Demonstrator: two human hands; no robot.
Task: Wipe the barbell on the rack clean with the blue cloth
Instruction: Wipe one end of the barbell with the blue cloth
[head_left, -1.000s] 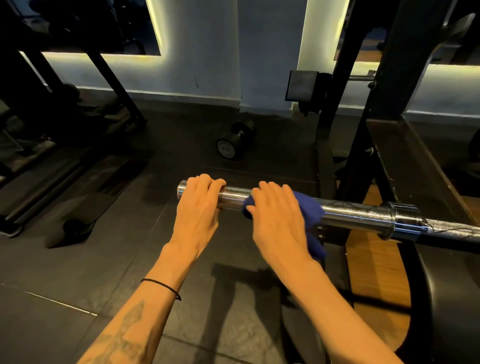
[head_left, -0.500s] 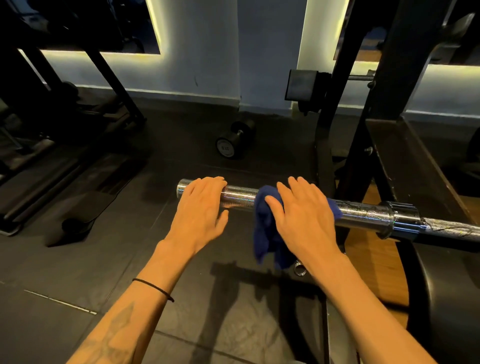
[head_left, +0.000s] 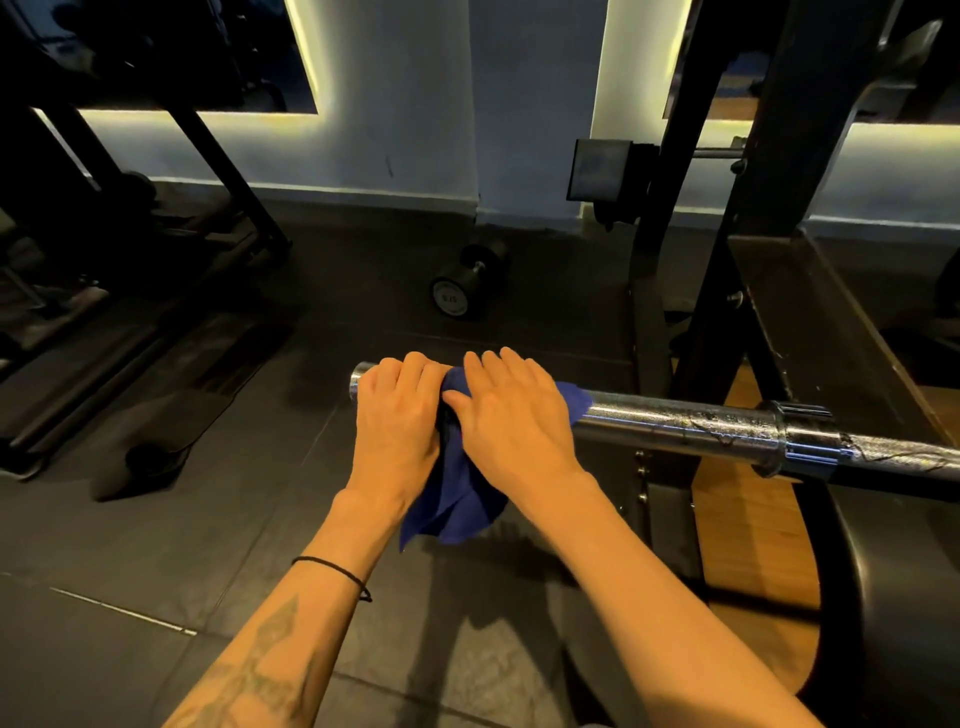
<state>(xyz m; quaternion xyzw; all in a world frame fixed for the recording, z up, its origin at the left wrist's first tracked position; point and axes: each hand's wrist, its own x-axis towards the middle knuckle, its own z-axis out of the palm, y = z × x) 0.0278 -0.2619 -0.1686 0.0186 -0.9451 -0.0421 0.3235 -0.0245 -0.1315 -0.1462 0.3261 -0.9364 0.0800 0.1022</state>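
Observation:
The chrome barbell (head_left: 685, 423) lies across the rack, its sleeve end pointing left and its collar at the right. My left hand (head_left: 397, 415) curls over the very end of the sleeve. Right beside it, my right hand (head_left: 511, 418) holds the blue cloth (head_left: 457, 499) wrapped over the sleeve, fingers curled over the top. Most of the cloth hangs down below the bar between my wrists. The sleeve under both hands is hidden.
Black rack uprights (head_left: 748, 218) rise at the right, behind the bar. A dumbbell (head_left: 462, 283) lies on the dark rubber floor beyond the sleeve end. A black weight plate (head_left: 893, 597) sits at the lower right, over a wooden platform (head_left: 748, 519). Benches stand at the left.
My right hand slid the cloth left along the sleeve until it met my left hand. My left hand went from resting flat to curling over the sleeve end.

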